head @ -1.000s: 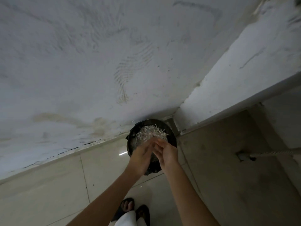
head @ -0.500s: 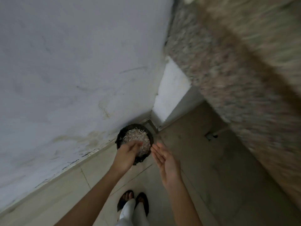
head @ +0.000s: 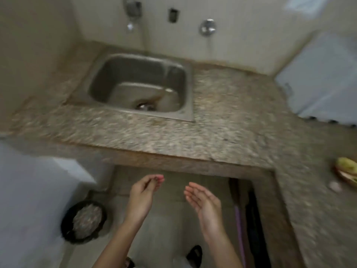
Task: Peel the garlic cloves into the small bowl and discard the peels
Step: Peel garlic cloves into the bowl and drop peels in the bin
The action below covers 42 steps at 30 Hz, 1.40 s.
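Observation:
A black bin (head: 64,225) heaped with pale garlic peels stands on the floor at lower left, by the white wall. Up in front of the counter edge and right of the bin, my left hand (head: 144,192) has loosely curled fingers, and I see nothing in it. My right hand (head: 204,200) is beside it with straight fingers and the palm turned left, empty. A small pale garlic piece (head: 335,186) lies on the counter at far right, next to a brown dish (head: 345,173) with yellowish contents. The view is blurred.
A speckled granite counter (head: 222,120) runs across and down the right side, with a steel sink (head: 139,84) set in it and taps on the wall behind. Under the counter lean a purple-handled stick (head: 239,219) and dark items. My black sandals (head: 194,255) show below.
Both hands have come up and away from the bin, where they were rubbing together over the peels. The view has swung from the wall and bin up to the counter and sink.

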{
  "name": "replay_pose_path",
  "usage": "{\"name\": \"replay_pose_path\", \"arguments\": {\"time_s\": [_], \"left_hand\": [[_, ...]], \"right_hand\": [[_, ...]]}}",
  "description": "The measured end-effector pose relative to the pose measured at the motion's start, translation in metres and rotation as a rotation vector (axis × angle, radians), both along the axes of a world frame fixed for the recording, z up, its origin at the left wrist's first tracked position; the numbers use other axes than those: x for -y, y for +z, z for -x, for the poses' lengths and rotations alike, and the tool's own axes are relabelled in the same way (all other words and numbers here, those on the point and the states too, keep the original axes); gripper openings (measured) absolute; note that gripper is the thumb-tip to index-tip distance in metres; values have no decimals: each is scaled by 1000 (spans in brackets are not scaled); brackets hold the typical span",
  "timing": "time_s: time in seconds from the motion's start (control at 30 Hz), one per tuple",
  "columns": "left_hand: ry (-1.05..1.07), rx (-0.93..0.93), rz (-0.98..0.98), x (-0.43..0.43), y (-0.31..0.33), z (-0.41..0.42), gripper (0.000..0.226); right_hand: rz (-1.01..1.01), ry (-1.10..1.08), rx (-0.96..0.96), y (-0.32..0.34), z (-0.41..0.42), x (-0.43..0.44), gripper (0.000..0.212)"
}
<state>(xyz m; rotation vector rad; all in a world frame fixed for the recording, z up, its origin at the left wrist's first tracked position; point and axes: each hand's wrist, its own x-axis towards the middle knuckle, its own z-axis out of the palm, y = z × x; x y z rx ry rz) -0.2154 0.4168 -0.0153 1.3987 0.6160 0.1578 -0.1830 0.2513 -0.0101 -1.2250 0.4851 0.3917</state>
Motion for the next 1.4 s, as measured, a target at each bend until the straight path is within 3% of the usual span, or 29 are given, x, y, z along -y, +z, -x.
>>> {"name": "replay_pose_path", "arguments": {"time_s": [0.33, 0.5, 0.63, 0.73, 0.97, 1.13, 1.27, 1.4], "left_hand": [[-527, 169, -67, 262, 49, -115, 26], [-723, 166, -203, 355, 43, -146, 21], [-812, 164, -399, 401, 34, -169, 19], [-842, 154, -499, 420, 25, -187, 21], [-822, 219, -497, 450, 16, -208, 27], [-826, 206, -534, 459, 10, -221, 42], [-859, 223, -654, 468, 10, -230, 42], [-867, 305, -729, 471, 6, -231, 37]], "right_hand": [[45, -429, 158, 49, -36, 265, 22], [375, -588, 156, 45, -42, 373, 21], [886, -473, 139, 41, -61, 433, 20], [1042, -373, 117, 36, -81, 454, 30], [1206, -191, 139, 17, -108, 467, 23], [1285, -71, 124, 12, -111, 463, 20], [1311, 8, 59, 22, -118, 465, 17], [1276, -67, 89, 50, -146, 468, 16]]}}
